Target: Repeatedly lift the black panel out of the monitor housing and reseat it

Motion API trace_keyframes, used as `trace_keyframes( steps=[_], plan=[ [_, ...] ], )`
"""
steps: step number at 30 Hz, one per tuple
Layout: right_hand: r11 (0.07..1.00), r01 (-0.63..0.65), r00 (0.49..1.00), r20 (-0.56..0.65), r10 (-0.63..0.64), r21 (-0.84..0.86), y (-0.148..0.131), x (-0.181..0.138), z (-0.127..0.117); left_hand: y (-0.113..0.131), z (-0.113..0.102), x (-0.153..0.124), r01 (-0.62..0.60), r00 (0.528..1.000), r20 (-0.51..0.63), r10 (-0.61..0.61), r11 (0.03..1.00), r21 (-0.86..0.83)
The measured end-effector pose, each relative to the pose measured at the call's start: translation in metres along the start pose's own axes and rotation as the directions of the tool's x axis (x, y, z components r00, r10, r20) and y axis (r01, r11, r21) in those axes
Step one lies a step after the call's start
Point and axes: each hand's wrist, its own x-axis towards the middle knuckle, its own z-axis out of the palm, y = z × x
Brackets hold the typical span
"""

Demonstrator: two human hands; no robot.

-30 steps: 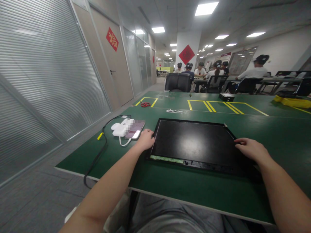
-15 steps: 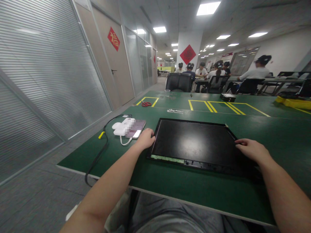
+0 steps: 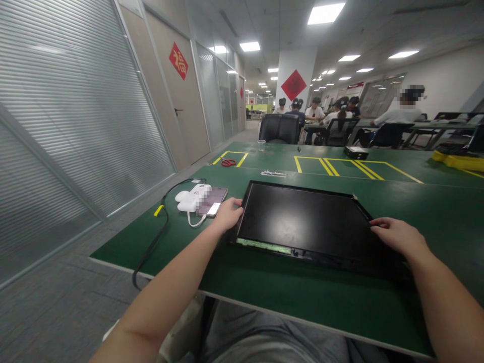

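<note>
Green tabletop [image 3: 272,282] underlies black panel [image 3: 300,217], seemingly held between left fingers [image 3: 235,206] and right fingers [image 3: 382,223].

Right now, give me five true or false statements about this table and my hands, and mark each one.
1. Your left hand is at the left side of the black panel. True.
2. The red-handled scissors lie farther from you than the phone. True.
3. Your right hand holds the scissors. False: it is at the panel's right side.
4. The green strip runs along the panel's far edge. False: it is on the near edge.
5. A clear cup stands on the table. True.
</note>
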Motion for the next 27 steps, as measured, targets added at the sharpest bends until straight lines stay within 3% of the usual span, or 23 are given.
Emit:
trace_keyframes(
  steps=[5,9,17,22,27],
  plan=[
    [1.0,-0.013,1.0,0.01,0.013,-0.014,-0.001,0.0,-0.002,0.007,0.003,-0.004,0.176,0.981,-0.018,-0.193,0.926,-0.333],
    [1.0,-0.024,1.0,0.01,0.024,-0.014,-0.002,-0.001,-0.002,0.008,0.007,-0.003,0.194,0.971,-0.026,-0.238,0.845,-0.499],
    [1.0,-0.01,1.0,0.025,0.01,0.0,-0.006,-0.004,-0.003,0.006,0.011,0.002,0.293,0.932,0.009,-0.363,0.738,-0.608],
    [1.0,-0.007,1.0,0.014,0.007,0.004,-0.007,-0.006,-0.004,0.01,0.011,0.002,0.329,0.926,0.064,-0.371,0.718,-0.613],
    [1.0,-0.008,1.0,0.013,0.008,-0.001,-0.006,-0.006,-0.005,0.015,0.012,-0.003,0.372,0.912,0.148,-0.382,0.623,-0.688]
  ],
)
